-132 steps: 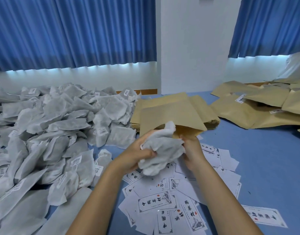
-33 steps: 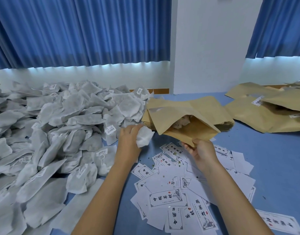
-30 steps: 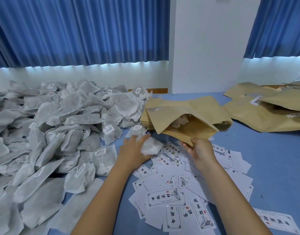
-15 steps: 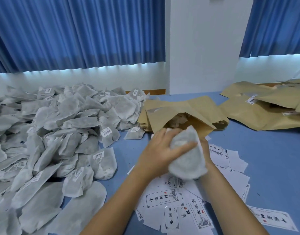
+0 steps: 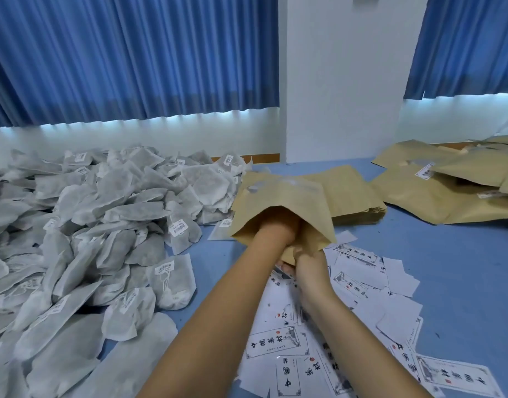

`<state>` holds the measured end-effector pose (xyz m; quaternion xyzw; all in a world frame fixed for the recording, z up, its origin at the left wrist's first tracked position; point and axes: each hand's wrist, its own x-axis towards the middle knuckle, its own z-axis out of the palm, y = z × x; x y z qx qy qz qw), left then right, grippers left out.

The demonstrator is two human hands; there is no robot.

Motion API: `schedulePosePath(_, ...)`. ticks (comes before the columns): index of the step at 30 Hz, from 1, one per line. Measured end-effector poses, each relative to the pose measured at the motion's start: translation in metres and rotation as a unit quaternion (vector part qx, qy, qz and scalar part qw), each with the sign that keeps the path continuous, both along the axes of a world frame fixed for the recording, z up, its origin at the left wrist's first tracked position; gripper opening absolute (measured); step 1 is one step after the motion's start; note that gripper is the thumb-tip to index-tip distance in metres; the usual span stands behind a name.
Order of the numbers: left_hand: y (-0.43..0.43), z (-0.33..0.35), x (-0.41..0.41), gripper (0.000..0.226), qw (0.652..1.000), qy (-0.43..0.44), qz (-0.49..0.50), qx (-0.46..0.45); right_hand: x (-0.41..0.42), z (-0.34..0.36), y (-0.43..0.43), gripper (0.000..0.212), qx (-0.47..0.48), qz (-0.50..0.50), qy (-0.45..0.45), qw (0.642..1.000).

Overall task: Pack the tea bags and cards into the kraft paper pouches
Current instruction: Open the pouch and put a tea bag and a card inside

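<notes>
A kraft paper pouch [image 5: 287,199] hangs open-mouthed above the blue table. My left hand [image 5: 275,228] is pushed inside its mouth up to the wrist, so its fingers and the tea bag it carried in are hidden. My right hand [image 5: 307,261] pinches the pouch's lower lip from below. A big heap of white tea bags [image 5: 97,225] covers the left side. White printed cards [image 5: 278,344] lie scattered under my forearms.
A flat stack of unused kraft pouches [image 5: 353,193] lies just behind the held one. More kraft pouches [image 5: 448,191] are piled at the right. The blue table [image 5: 462,271] shows at the right. Blue curtains and a white pillar stand behind.
My left hand picked a tea bag from beside the heap, carried it right and has gone into the pouch with it. My right hand has kept hold of the pouch.
</notes>
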<state>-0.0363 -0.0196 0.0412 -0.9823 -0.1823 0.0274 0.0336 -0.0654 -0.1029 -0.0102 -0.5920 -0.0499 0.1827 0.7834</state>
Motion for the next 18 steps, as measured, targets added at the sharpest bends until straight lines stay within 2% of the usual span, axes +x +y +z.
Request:
schedulePosePath(3,-0.026,-0.001,-0.024,0.036,0.982,-0.173,-0.071,-0.032,0.021,0.005,-0.013,0.024,-0.001,-0.017,0.010,1.000)
schedulePosePath(5,-0.035,-0.010,-0.056,0.028,0.961,-0.222,-0.159,-0.053,0.032,0.005,-0.020,0.028,-0.025,-0.019,0.016,0.999)
schedulePosePath(7,-0.030,-0.021,-0.082,0.028,0.963,-0.190,-0.157,-0.108,0.037,0.004,-0.022,0.033,-0.006,-0.001,0.021,1.000)
schedulePosePath(8,-0.025,-0.028,-0.087,0.035,0.973,-0.157,-0.139,-0.097,0.037,0.004,-0.021,0.034,0.009,0.006,0.020,1.000)
schedulePosePath(10,-0.017,-0.042,-0.090,0.055,0.991,-0.076,-0.113,0.002,0.035,0.005,-0.020,0.035,0.033,0.016,0.013,0.999)
schedulePosePath(12,-0.018,-0.051,-0.090,0.064,0.997,-0.016,-0.072,0.027,0.033,0.006,-0.020,0.032,0.043,0.015,0.016,0.999)
schedulePosePath(14,-0.018,-0.058,-0.086,0.057,0.999,-0.018,-0.047,-0.017,0.034,0.006,-0.021,0.029,0.038,0.008,0.029,0.999)
schedulePosePath(18,-0.016,-0.059,-0.080,0.038,0.981,-0.046,-0.006,-0.187,0.036,0.005,-0.023,0.029,0.009,0.007,0.039,0.999)
